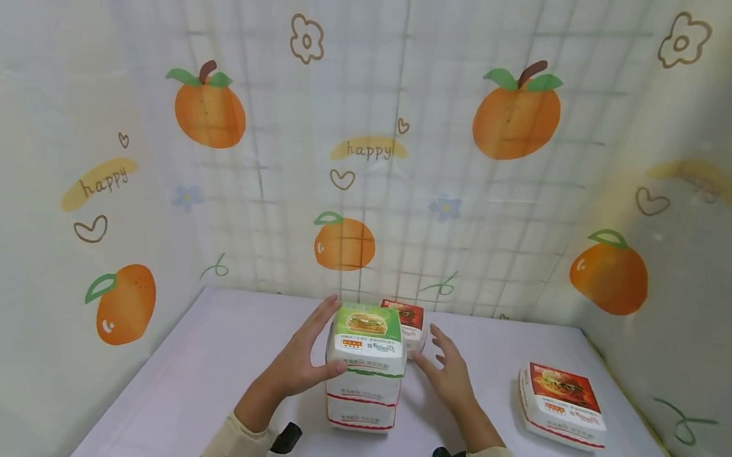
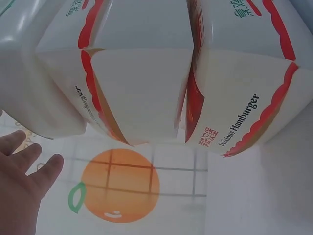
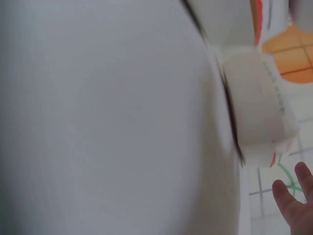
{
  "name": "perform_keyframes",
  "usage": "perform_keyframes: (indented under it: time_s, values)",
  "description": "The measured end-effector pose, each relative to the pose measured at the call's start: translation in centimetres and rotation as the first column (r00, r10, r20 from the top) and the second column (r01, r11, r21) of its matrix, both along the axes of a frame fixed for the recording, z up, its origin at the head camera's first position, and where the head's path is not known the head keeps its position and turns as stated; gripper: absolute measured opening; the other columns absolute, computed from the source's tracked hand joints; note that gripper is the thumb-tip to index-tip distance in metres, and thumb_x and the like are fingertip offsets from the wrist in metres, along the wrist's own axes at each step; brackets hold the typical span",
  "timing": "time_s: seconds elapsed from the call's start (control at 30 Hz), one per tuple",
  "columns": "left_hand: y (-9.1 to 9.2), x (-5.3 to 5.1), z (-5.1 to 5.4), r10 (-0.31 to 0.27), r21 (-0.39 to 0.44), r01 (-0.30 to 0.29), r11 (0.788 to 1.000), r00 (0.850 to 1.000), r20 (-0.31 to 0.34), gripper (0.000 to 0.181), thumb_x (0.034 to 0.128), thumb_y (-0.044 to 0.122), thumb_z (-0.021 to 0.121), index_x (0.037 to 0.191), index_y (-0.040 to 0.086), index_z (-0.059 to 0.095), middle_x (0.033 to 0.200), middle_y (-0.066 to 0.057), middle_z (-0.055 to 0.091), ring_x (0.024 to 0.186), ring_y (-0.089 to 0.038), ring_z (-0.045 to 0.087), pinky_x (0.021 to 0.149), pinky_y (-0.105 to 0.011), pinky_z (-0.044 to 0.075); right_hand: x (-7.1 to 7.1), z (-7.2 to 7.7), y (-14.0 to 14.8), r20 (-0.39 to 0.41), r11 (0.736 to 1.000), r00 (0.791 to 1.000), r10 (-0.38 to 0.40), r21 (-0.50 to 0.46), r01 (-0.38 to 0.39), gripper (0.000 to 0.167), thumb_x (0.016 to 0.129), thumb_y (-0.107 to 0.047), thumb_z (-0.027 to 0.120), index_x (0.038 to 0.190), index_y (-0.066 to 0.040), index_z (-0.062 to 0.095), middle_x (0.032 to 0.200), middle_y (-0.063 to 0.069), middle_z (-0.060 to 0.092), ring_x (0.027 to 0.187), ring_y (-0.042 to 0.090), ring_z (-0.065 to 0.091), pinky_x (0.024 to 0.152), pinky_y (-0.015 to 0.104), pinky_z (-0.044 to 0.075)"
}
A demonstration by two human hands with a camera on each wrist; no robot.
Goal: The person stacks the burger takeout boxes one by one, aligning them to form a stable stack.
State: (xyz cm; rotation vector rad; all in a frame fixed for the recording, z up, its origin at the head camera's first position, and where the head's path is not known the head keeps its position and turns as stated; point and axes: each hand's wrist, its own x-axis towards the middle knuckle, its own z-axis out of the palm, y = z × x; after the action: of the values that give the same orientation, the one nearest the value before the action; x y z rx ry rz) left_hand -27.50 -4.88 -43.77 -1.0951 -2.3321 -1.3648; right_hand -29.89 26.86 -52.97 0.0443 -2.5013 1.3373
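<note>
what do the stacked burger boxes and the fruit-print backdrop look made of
Stacked burger boxes: probably thin paperboard with a smooth, faintly shiny coating; the left wrist view shows creased, folded flaps.

Fruit-print backdrop: a thin, translucent, fairly matte sheet, since a grid seems to show through; plastic or fabric, I can't tell.

The green-topped hamburger box (image 1: 367, 339) hides part of a red-topped hamburger box (image 1: 406, 316) at its two o'clock. The right-wrist view blurs a white box (image 3: 257, 107) at three and crops the right hand (image 3: 300, 213) at four.
</note>
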Motion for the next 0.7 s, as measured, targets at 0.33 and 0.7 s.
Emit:
perform_keyframes:
  time_s: [0.33, 0.7]
  values:
    - [-0.3, -0.1, -0.1, 0.012, -0.022, -0.011, 1.000, 0.999, 0.051, 0.096, 0.0787, 0.053, 0.073, 0.156, 0.033, 0.019, 0.160, 0.015, 0.011, 0.146, -0.015, 0.012, 0.105, -0.064, 0.024, -4.1, -0.1, 1.0, 0.087, 0.997, 0.995, 0.043, 0.065, -0.048, 0.096, 0.081, -0.055, 0.072, 0.155, -0.017, 0.024, 0.157, 0.016, 0.022, 0.142, 0.038, 0.020, 0.105, 0.059, 0.032]
    - [-0.8, -0.3, -0.2, -0.002, -0.020, 0.003, 1.000, 0.998, 0.057, 0.093, 0.0794, 0.051, 0.073, 0.155, 0.033, 0.023, 0.161, 0.010, 0.013, 0.146, -0.017, 0.014, 0.104, -0.066, 0.025, -7.0, 0.2, 0.7, 0.178, 0.979, 0.983, 0.048, 0.185, -0.081, 0.093, 0.084, -0.044, 0.072, 0.155, -0.012, 0.021, 0.159, 0.021, 0.008, 0.143, 0.045, 0.008, 0.106, 0.068, 0.015]
